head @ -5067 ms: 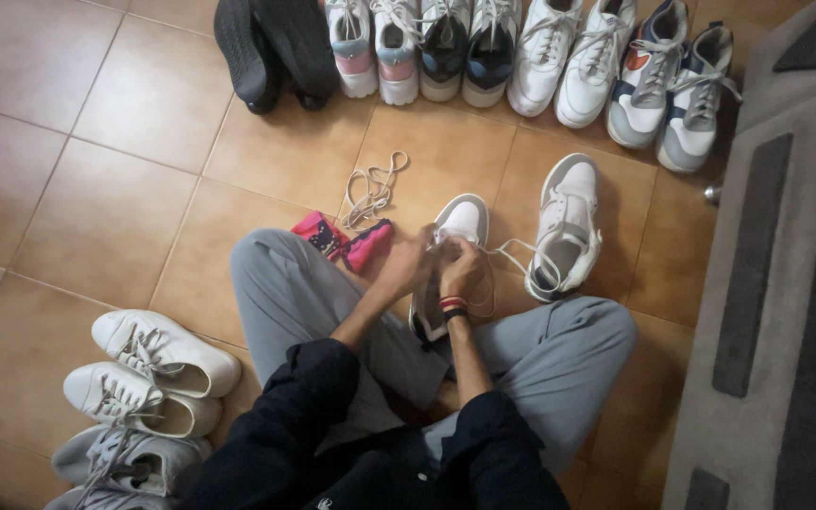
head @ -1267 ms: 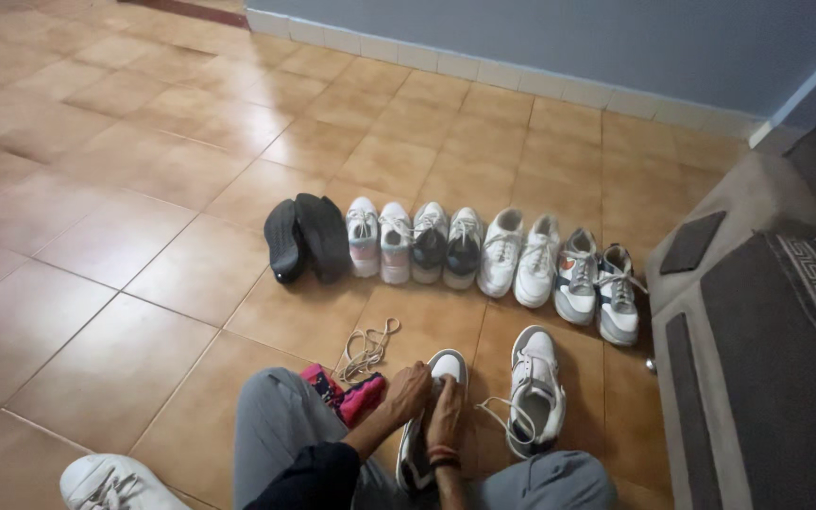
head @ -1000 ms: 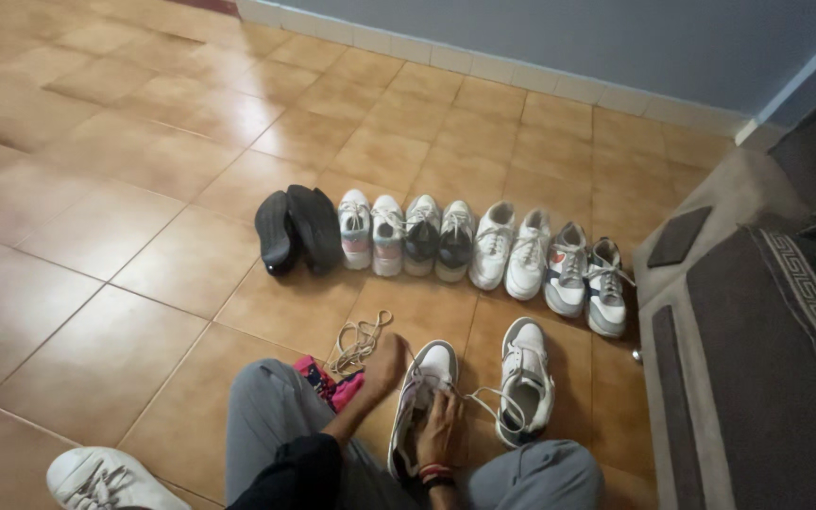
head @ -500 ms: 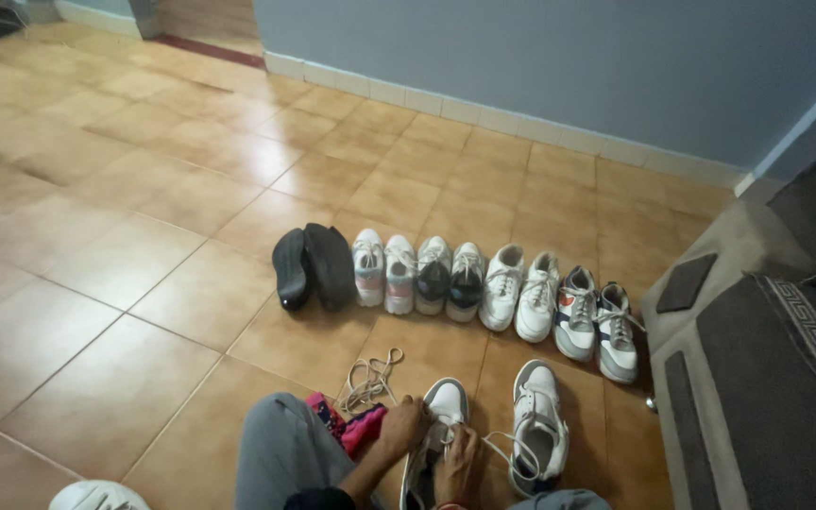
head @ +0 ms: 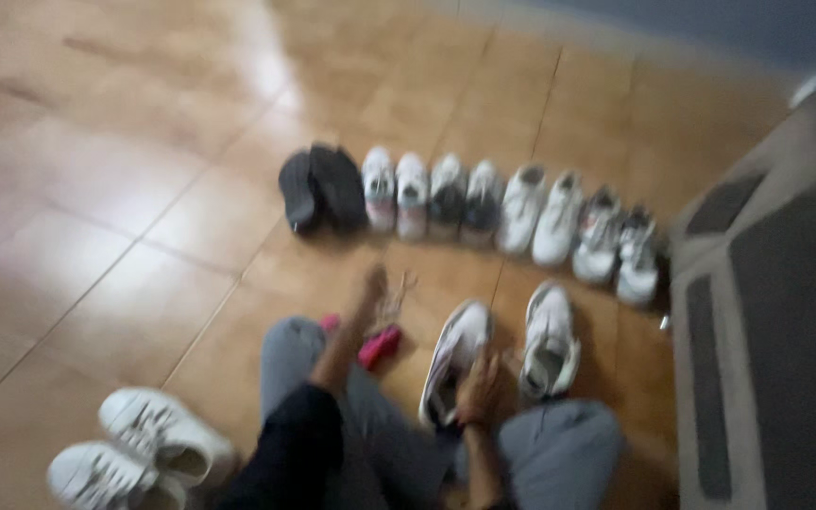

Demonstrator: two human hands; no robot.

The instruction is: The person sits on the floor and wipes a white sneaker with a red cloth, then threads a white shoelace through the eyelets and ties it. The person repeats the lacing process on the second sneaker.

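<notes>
Though motion blurs the view, 2 white sneakers [head: 148, 444] lie on the tiled floor [head: 96, 236] at far left, and the left hand [head: 373, 283] stretches out over the loose laces [head: 394, 297] beside a pink object [head: 378, 347]; whether its fingers are closed cannot be told. Further right, the right hand [head: 479, 392] grips the white-and-grey sneaker [head: 455, 364], with its partner [head: 550, 340] just beside and a row of shoes [head: 484, 203] beyond.

Single head view, blurred, looking down-forward over lap at floor [head: 144, 264].
</notes>
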